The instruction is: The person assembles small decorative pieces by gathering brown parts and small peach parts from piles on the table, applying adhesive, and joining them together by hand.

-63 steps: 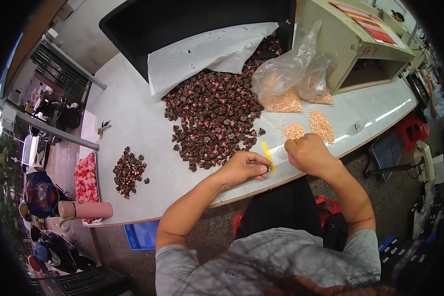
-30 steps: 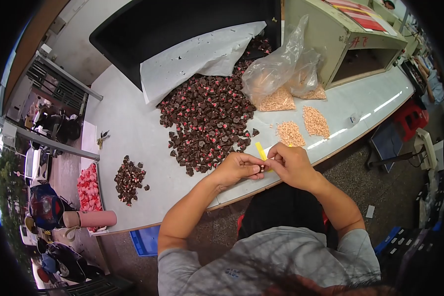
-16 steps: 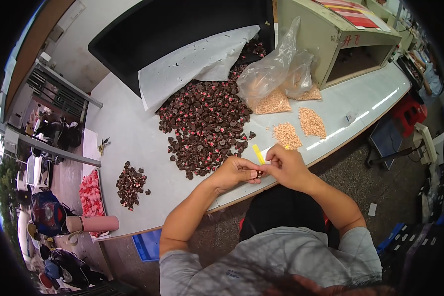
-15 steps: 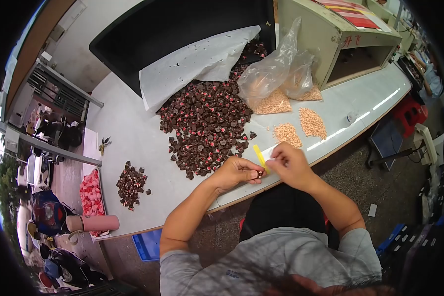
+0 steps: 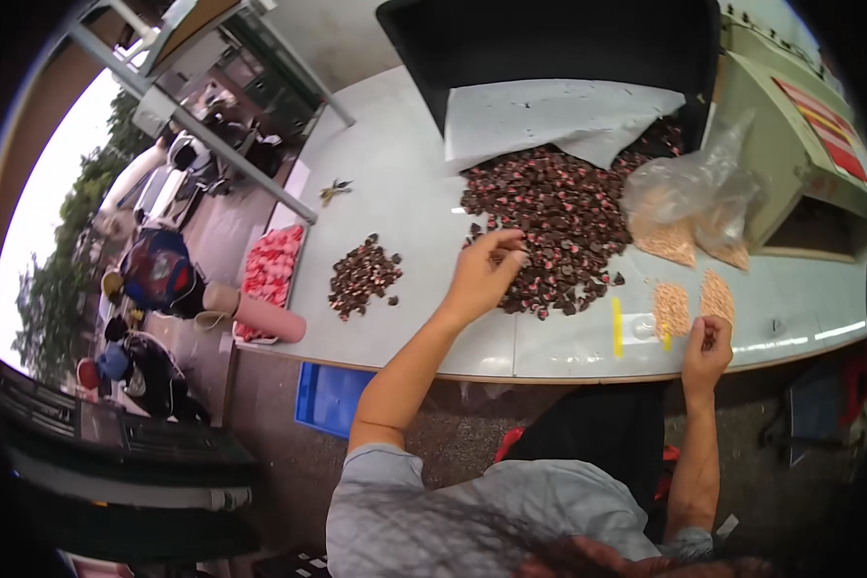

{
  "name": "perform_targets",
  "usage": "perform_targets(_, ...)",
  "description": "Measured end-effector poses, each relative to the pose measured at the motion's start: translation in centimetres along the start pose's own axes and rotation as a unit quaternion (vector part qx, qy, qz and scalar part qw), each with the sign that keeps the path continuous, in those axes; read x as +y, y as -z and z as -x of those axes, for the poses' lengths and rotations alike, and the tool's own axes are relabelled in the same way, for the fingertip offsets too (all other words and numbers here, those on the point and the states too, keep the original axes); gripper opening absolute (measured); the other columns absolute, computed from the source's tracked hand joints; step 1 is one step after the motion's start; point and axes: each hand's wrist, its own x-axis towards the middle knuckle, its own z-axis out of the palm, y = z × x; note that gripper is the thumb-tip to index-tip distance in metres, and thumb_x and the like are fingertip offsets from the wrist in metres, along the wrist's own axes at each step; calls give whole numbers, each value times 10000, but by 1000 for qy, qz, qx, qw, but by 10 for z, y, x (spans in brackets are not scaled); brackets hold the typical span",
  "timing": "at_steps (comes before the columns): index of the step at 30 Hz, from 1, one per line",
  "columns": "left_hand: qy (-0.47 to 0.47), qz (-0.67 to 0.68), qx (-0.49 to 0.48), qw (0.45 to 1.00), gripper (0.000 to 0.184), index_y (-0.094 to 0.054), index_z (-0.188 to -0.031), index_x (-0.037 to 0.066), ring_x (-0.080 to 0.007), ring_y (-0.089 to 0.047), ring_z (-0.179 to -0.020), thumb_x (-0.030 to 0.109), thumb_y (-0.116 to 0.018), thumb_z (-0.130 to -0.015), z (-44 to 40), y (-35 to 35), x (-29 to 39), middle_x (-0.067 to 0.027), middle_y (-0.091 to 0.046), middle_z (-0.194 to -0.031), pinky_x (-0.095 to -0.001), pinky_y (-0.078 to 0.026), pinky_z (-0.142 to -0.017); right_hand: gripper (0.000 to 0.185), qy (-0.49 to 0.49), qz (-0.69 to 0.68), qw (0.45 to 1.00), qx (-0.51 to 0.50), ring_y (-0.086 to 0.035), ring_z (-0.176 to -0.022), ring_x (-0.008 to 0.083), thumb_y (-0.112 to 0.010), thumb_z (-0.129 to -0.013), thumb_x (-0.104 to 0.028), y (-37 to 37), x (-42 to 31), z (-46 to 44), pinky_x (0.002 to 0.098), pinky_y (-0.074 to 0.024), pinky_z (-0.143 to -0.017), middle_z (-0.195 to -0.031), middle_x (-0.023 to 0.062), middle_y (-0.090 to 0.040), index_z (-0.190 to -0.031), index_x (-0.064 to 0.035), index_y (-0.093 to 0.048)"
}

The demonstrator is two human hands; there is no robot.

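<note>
My left hand is over the left edge of a large heap of small dark cone-shaped parts with pink spots. Its thumb and fingers are curled towards each other; dark bits show between them, but I cannot make out what is held. Near the front edge, my right hand is closed on a small dark part. Just beyond it lie two small piles of beige bits, the left pile and the right pile. A yellow strip lies to the left of them.
A smaller dark pile lies at the left, near a tray of pink pieces and a pink bottle. A black bin, clear bags of beige bits and a beige metal box stand behind.
My hands have separated: the left has moved to the dark heap, the right to beside the beige piles. The dark part is now in my right hand. The camera view has turned left.
</note>
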Motion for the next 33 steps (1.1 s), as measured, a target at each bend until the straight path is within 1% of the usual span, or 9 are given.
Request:
perform_targets(2,-148,-367,106,912,305,-682,-1194,16,-293,-678,-1027,107,-723,-906,4,42,-19,-119,-722,-1117,-375,-528,-813,73,13,-5,1000,-11,-481,-619,34,-660,-984,-52,-3,0,0,204,-380,-546,-725,-18,-562,-995,0,-610)
perform_targets(4,-136,-479,117,859,311,-693,-1168,27,-371,-627,-1126,111,-721,-870,13,78,-45,-148,-721,-1099,-465,-484,-916,77,11,-5,1000,-25,-481,-614,34,-662,-983,-54,-1,1,1,206,-380,-543,-714,-19,-557,-991,-1,-606)
perform_targets(7,-122,-608,112,776,297,-694,-1154,31,-359,-582,-1213,107,-710,-867,30,115,-68,-134,-727,-1095,-492,-437,-976,78,18,-7,999,-27,-471,-605,31,-660,-982,-49,-1,-2,0,206,-367,-533,-697,-23,-541,-983,0,-599)
perform_targets(11,-100,-671,136,722,282,-693,-1130,24,-369,-539,-1279,86,-696,-855,40,137,-86,-133,-720,-1110,-506,-414,-995,76,32,-13,999,-29,-460,-596,30,-656,-981,-43,-1,-2,-1,205,-355,-524,-690,-27,-528,-976,2,-594)
perform_targets(14,-130,-572,147,796,264,-682,-1129,27,-346,-607,-1191,107,-704,-878,44,112,-46,-130,-706,-1083,-469,-478,-945,76,28,-14,999,-38,-455,-591,32,-654,-980,-37,-1,-2,-1,207,-351,-520,-682,-27,-522,-973,5,-592)
perform_targets(17,-58,-318,-3,946,265,-672,-1126,36,-313,-679,-1035,160,-729,-898,57,81,-32,-130,-685,-1065,-412,-542,-863,74,33,-12,998,-42,-455,-589,32,-652,-979,-34,0,-4,-2,210,-351,-519,-674,-24,-523,-967,8,-592)
perform_targets(24,16,-356,-36,934,280,-655,-1041,31,-268,-702,-907,225,-774,-878,69,39,-12,-121,-685,-1005,-370,-564,-809,70,38,-4,998,-45,-459,-579,38,-658,-971,-33,-1,-7,-3,216,-354,-512,-671,-16,-537,-967,10,-602)
perform_targets(30,-22,-339,-25,940,268,-654,-1042,26,-266,-695,-889,144,-795,-846,74,36,-27,-130,-685,-1000,-368,-562,-796,67,44,13,999,-28,-509,-603,54,-670,-964,-32,-1,-10,-3,221,-401,-539,-700,3,-569,-976,6,-616)
perform_targets(33,-62,-303,-17,951,268,-659,-1078,30,-280,-661,-860,66,-773,-839,82,36,-32,-146,-652,-990,-388,-545,-754,63,-17,-47,998,-30,-582,-693,69,-667,-971,-34,3,-2,-3,227,-467,-612,-810,32,-642,-1003,4,-629)
